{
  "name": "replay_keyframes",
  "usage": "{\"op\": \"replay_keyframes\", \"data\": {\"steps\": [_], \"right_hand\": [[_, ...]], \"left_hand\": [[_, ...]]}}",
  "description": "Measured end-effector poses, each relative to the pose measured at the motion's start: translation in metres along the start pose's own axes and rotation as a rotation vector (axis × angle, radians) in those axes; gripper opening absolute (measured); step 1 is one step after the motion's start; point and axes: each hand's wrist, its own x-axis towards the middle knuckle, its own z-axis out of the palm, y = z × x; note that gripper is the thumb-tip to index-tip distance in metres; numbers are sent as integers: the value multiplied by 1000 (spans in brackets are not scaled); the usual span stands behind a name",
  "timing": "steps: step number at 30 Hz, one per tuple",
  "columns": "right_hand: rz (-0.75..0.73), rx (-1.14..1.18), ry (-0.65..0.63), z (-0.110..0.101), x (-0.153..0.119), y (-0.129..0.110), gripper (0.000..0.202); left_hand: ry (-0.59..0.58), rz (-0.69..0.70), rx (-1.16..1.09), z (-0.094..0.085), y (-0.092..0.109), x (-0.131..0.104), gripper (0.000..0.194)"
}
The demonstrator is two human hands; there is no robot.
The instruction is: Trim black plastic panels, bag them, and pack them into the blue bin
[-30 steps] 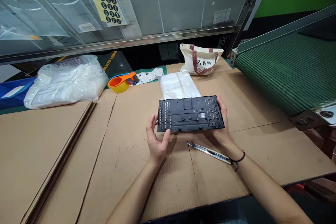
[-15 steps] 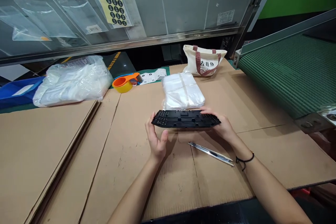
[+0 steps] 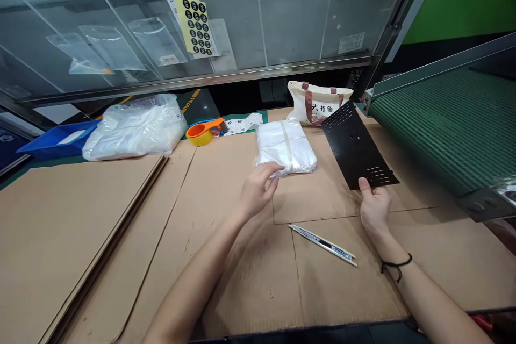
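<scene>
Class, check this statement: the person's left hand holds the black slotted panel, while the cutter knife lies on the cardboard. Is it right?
Not quite: the head view shows the right hand holding the black slotted panel. The cutter knife does lie on the cardboard.

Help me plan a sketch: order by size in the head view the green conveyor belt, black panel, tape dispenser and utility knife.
1. Green conveyor belt
2. Black panel, in the right hand
3. Unranked: tape dispenser and utility knife; the knife is longer but thinner, and nearer the camera.
</scene>
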Motion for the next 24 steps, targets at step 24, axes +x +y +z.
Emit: {"op": "replay_keyframes", "data": {"steps": [24], "right_hand": [[18,111,-309,12,-22,-20,50]], "left_hand": [[-555,-153,615,5,-47,73,18]]}}
